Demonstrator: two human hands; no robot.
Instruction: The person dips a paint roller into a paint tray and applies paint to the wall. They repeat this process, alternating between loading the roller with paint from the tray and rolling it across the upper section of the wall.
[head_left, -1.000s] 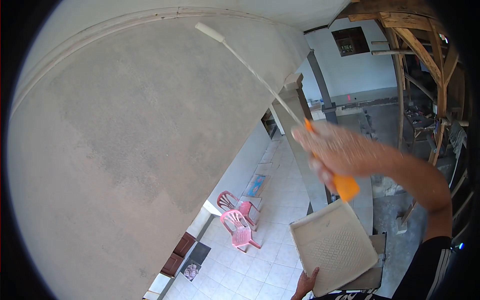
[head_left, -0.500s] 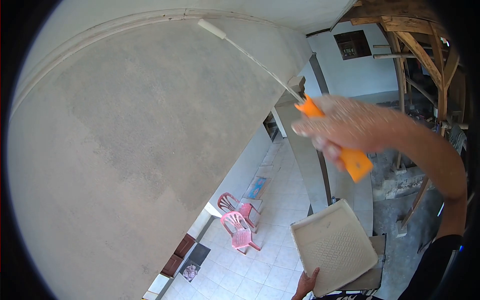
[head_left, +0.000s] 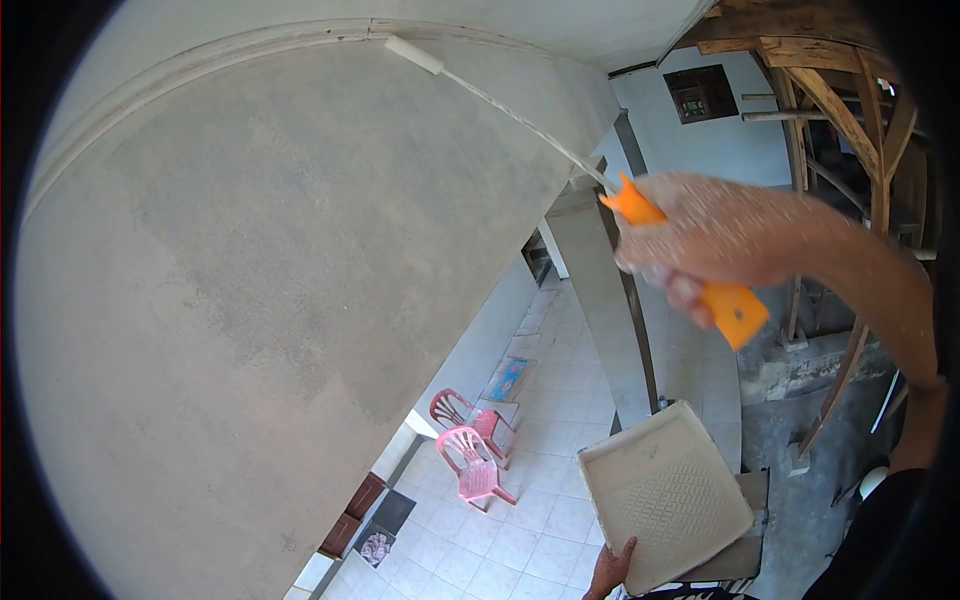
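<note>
My right hand (head_left: pixel 715 235) is closed around the orange handle (head_left: pixel 735 310) of a small paint roller. Its thin metal rod runs up and left to the white roller sleeve (head_left: pixel 413 54), which lies against the grey wall (head_left: pixel 280 260) just under the ceiling moulding. Paint specks cover that hand and forearm. At the bottom edge, my left hand (head_left: pixel 608 568) grips the near rim of a grey paint tray (head_left: pixel 660 490) and holds it tilted out in front of me.
I am high up; far below lies a white tiled floor with two pink plastic chairs (head_left: pixel 472 450). A concrete pillar (head_left: pixel 610 300) stands at the centre right. Wooden scaffolding (head_left: pixel 860 120) rises on the right.
My right hand has risen and shifted right with the handle. The roller sleeve has travelled up the wall to the moulding. The tray and my left hand have stayed put.
</note>
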